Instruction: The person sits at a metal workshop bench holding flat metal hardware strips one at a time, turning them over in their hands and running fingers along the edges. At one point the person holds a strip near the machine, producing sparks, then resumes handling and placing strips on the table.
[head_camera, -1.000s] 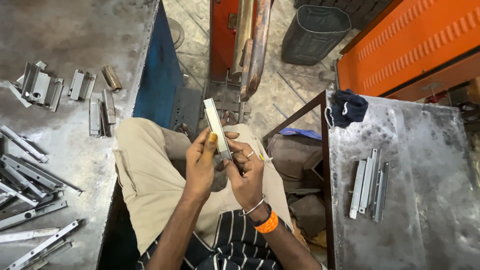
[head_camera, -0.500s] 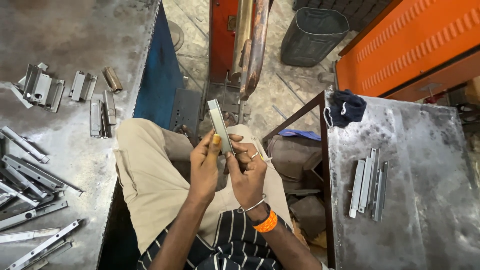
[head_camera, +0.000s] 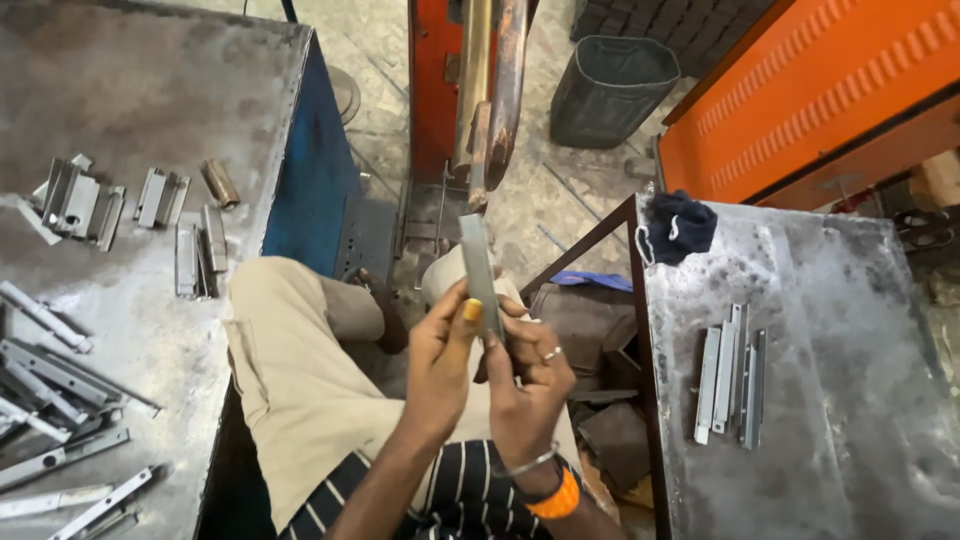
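Metal strip (head_camera: 477, 268) is standing nearly upright at centre frame, above the lap. Left hand (head_camera: 440, 360) is pinching its lower end, thumb pressing the face; right hand (head_camera: 528, 372) is closing fingers on the same end from the other side. Both grips are clamped on the strip. Judgement: stiff, light, smooth, likely sharp-edged; best held by the flat faces near the bottom. Similar strips are lying on the table (head_camera: 850, 300) at right and the bench (head_camera: 120, 80) at left.
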